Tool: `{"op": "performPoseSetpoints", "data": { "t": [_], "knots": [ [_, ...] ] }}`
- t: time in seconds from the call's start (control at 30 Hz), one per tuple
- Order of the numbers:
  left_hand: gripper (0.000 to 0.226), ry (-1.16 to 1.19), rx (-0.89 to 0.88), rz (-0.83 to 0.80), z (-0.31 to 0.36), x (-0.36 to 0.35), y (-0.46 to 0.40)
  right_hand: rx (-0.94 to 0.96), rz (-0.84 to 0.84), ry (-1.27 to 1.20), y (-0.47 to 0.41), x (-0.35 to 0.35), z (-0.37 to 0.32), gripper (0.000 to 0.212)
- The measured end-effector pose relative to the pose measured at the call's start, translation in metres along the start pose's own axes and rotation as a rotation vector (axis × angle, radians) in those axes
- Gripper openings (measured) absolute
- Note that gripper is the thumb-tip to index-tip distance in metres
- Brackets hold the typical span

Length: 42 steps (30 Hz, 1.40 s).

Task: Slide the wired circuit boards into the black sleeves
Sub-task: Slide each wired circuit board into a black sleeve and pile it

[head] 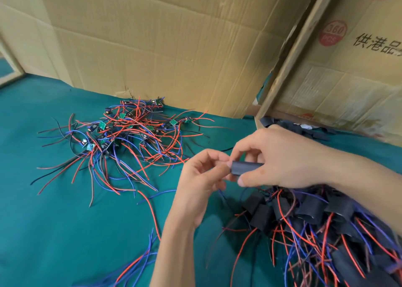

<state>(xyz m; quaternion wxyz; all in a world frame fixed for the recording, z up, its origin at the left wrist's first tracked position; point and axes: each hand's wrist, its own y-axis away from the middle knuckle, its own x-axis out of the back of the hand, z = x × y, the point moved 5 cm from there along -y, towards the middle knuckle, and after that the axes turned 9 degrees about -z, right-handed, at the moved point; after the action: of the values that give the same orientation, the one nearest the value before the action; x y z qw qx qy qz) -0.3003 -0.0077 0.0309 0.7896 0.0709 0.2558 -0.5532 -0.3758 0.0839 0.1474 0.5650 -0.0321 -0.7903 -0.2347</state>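
Above the cloth [65,221], my right hand [282,156] pinches a sleeve [245,168]; my left hand [202,173], fingers curled, feeds its mouth — wires could snag and jam the board, hidden from view

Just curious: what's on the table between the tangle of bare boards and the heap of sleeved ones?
In the head view, the hands holding a sleeve, stray wires, otherwise green cloth.

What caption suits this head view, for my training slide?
Both hands hold a black sleeve between piles of bare wired boards and sleeved ones.
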Motion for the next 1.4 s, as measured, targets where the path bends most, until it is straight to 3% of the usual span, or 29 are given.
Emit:
{"op": "performPoseSetpoints", "data": {
  "t": [0.1,0.2,0.27,0.3,0.4,0.47,0.53,0.63,0.73,0.93,1.03,1.2,1.33,1.4],
  "knots": [
    [0.015,0.073,0.008,0.004,0.003,0.002,0.001,-0.051,-0.172,0.004,0.012,0.018,0.008,0.019],
    [0.014,0.018,-0.013,0.137,0.005,0.01,0.002,-0.27,-0.432,-0.01,0.024,0.02,0.034,0.026],
    [0.012,-0.004,-0.026,0.202,0.004,0.014,0.001,-0.408,-0.635,0.129,0.025,0.012,0.042,0.041],
    [0.011,-0.017,-0.033,0.237,0.003,0.015,0.001,-0.427,-0.659,0.255,0.019,0.012,0.042,0.049],
    [0.02,-0.067,-0.05,0.406,-0.002,0.025,0.001,-0.288,-0.437,0.401,-0.029,0.015,0.022,0.048],
    [0.021,-0.092,-0.09,0.504,-0.001,0.032,0.002,-0.155,-0.184,0.264,-0.073,0.015,0.001,0.027],
    [0.02,-0.085,-0.131,0.551,-0.001,0.037,0.002,-0.085,-0.01,0.071,-0.117,0.009,-0.015,0.021],
    [0.021,-0.072,-0.159,0.599,-0.001,0.044,0.003,-0.094,0.054,-0.162,-0.168,-0.012,-0.025,0.029],
    [0.022,-0.066,-0.155,0.647,-0.004,0.05,0.005,-0.151,0.166,-0.3,-0.187,-0.022,-0.018,0.024],
    [0.024,-0.046,-0.149,0.763,-0.006,0.054,0.009,-0.196,0.355,-0.448,-0.159,-0.003,0.017,0.014],
    [0.022,-0.102,-0.173,0.84,-0.003,0.055,0.014,-0.218,0.469,-0.638,-0.133,0.005,0.037,0.008],
    [0.02,-0.138,-0.155,0.813,0.001,0.052,0.014,-0.216,0.47,-0.825,-0.091,0.015,0.059,0.017],
    [0.009,-0.033,-0.018,0.569,-0.005,0.035,0.002,-0.163,0.37,-0.875,-0.063,0.006,0.054,0.01],
    [0.017,0.09,0.06,0.463,-0.01,0.026,-0.002,-0.121,0.307,-0.855,-0.052,-0.005,0.044,0.009]
  ]
}}
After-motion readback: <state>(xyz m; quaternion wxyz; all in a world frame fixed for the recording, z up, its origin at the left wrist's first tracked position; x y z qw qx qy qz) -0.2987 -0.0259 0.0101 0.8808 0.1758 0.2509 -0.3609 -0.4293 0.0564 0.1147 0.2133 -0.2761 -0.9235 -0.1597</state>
